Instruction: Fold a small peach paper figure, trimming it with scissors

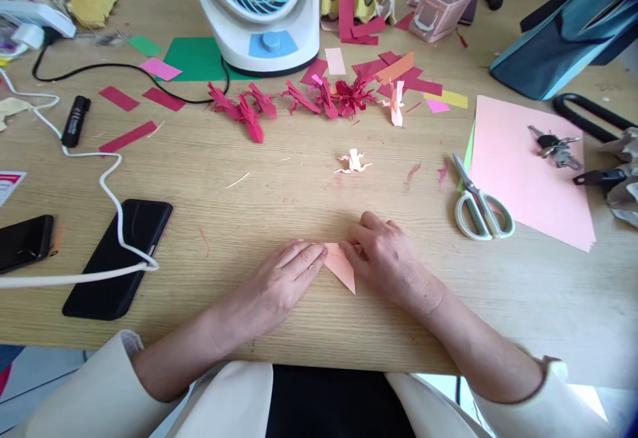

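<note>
Desktop (279, 202) bears outstretched left hand (285, 280) and curled right hand (385, 257)

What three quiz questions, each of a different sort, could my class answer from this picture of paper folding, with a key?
1. Multiple choice. What lies on the large pink sheet?
a) a marker
b) a bunch of keys
c) a fan

2. True or false. The left hand and the right hand both touch the same piece of salmon paper.

3. Fill the gap. The scissors lie to the person's ______ of the small pale paper figure.

Key:
1. b
2. True: the fingers of both hands are on it.
3. right
</note>
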Available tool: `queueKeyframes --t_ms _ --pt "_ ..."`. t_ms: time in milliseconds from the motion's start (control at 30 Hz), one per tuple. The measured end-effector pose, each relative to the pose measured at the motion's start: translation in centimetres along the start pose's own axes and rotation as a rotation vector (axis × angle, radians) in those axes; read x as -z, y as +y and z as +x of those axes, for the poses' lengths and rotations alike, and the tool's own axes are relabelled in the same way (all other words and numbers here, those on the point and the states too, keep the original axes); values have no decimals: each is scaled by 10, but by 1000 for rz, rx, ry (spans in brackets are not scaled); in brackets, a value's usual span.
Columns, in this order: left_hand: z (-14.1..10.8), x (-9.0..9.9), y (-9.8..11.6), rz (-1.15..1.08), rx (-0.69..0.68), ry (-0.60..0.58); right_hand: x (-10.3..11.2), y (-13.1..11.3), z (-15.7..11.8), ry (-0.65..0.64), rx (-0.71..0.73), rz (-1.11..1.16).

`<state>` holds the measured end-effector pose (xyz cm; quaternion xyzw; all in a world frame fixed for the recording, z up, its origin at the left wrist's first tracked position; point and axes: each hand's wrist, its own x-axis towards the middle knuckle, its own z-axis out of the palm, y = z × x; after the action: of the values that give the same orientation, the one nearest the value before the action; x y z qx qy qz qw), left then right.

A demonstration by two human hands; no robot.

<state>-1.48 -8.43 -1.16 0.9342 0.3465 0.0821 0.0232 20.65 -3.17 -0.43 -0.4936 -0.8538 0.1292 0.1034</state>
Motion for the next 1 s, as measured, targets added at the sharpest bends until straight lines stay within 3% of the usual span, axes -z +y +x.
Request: queueKeyframes --t_ms 300,600,1000 --pt "-2 2 2 19 -2 -84 -2 1 2 10 2 -20" --pt "-2 -1 3 34 9 22 -3 1 0 18 9 -46" --pt "6 1 18 91 110 -20 4 8 0 4 -37 0"
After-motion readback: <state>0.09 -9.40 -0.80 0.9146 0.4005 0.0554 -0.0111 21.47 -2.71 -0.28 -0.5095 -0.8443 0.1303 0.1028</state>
